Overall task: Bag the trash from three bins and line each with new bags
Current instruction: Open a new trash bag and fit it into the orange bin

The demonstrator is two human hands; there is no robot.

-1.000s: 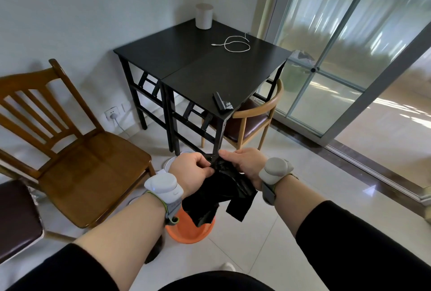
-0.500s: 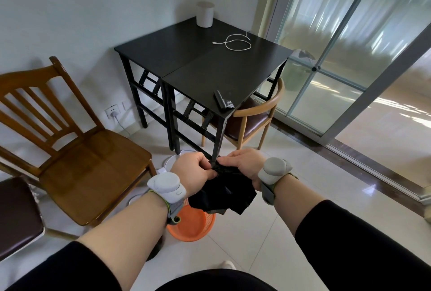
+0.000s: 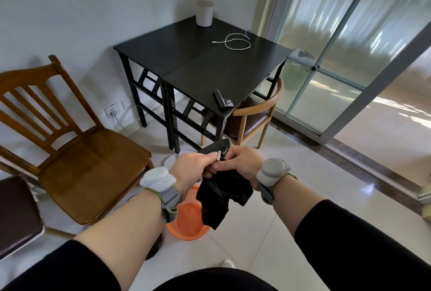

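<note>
Head view: both hands work a folded bag apart above a bin.

Head view: the left hand (image 3: 194,169) and the right hand (image 3: 242,164) both pinch the top edge of a crumpled black plastic trash bag (image 3: 221,194), fingers curled on it, close together at centre; the bag hangs slack directly above a round orange mesh plastic bin (image 3: 187,225) on the near floor, apart from it; a slim black roll of bags (image 3: 220,99) lies on the near corner of the dark square surface (image 3: 186,57) further off; judging by this, the step is opening a fresh liner; next the mouth must be parted, then lowered into the bin and folded over its rim.
</note>
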